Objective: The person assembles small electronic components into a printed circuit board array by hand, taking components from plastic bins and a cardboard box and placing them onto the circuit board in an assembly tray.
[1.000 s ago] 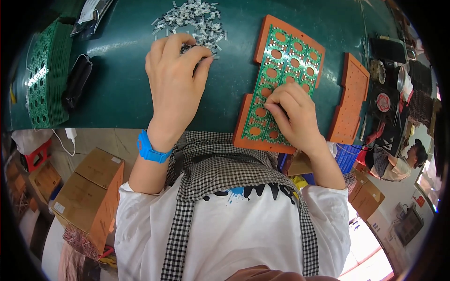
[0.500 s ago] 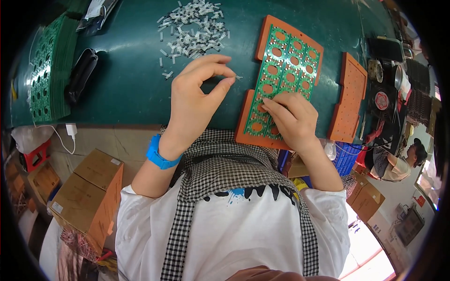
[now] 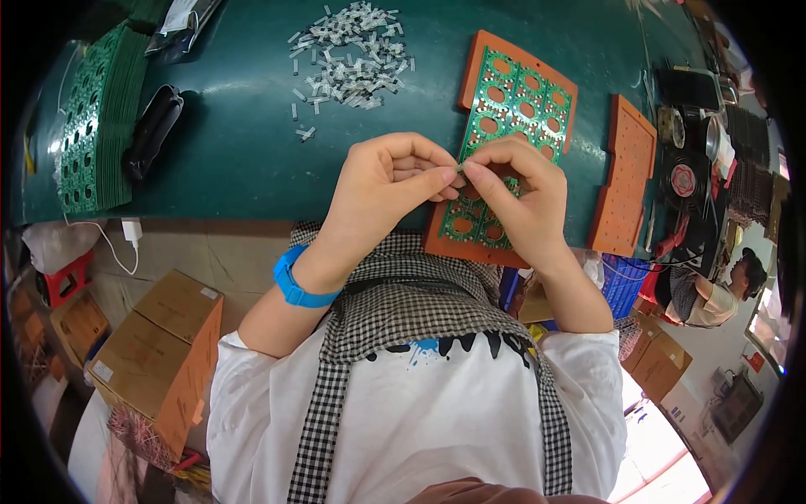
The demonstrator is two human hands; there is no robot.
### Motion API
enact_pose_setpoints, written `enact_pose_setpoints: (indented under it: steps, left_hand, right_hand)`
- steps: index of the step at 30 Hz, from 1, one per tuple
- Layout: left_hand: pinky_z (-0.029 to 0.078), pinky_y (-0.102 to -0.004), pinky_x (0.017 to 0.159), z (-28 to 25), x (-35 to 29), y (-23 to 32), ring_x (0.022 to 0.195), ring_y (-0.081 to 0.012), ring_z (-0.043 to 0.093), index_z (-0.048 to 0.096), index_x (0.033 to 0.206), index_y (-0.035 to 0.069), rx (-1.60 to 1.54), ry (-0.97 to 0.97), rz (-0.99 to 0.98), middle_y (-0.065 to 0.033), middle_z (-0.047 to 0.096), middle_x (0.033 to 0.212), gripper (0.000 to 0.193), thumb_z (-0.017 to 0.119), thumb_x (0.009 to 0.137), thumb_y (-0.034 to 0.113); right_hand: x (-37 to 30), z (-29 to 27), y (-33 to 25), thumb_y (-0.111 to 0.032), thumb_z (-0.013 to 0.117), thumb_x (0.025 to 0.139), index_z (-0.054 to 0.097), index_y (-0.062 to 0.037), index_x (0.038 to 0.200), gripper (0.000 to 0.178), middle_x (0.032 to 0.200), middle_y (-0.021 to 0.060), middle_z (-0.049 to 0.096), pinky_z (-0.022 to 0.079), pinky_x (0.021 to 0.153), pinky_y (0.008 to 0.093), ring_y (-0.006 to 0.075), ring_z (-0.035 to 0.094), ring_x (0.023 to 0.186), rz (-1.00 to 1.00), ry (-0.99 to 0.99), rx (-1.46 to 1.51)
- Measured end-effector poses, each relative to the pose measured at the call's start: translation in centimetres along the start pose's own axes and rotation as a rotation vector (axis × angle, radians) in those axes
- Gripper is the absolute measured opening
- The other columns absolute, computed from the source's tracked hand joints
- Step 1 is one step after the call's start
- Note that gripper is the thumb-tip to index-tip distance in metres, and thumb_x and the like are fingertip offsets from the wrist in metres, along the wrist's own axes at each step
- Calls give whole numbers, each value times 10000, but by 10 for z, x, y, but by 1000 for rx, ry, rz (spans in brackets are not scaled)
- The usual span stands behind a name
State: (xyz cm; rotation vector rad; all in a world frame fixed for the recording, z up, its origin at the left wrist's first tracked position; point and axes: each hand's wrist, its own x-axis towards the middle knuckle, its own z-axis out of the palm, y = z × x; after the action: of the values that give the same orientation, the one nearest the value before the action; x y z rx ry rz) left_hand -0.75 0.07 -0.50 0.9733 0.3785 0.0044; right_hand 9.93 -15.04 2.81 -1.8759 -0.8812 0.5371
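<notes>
Flanking the green board (image 3: 520,101): white parts pile (image 3: 353,55), orange tray (image 3: 623,181).

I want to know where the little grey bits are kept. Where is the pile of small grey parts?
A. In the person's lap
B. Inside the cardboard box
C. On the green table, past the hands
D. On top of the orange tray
C: the pile of small grey parts lies loose on the green table, beyond the left hand and right hand.
</notes>
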Motion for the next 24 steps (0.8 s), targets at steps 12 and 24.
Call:
enact_pose_setpoints:
  steps: [12, 24]
  left_hand:
    - [536, -235, 734, -4, 5, 5, 843, -143, 673, 637, 1004, -51, -116, -44, -61, -110, 690, 920, 159, 644, 880, 48]
    - [533, -246, 724, 11, 1, -1, 842, -144, 641, 680, 941, -7, 298, 73, 450, -90, 648, 938, 143, 688, 799, -5]
  right_hand:
    - [9, 1, 3, -15, 702, 756, 651, -35, 859, 117, 819, 79, 630, 505, 605, 280, 209, 647, 730, -451, 93, -342]
    - [3, -7, -8, -174, 597, 936, 617, -10, 924, 165, 772, -2, 588, 410, 534, 196, 50, 518, 629, 589, -187, 880]
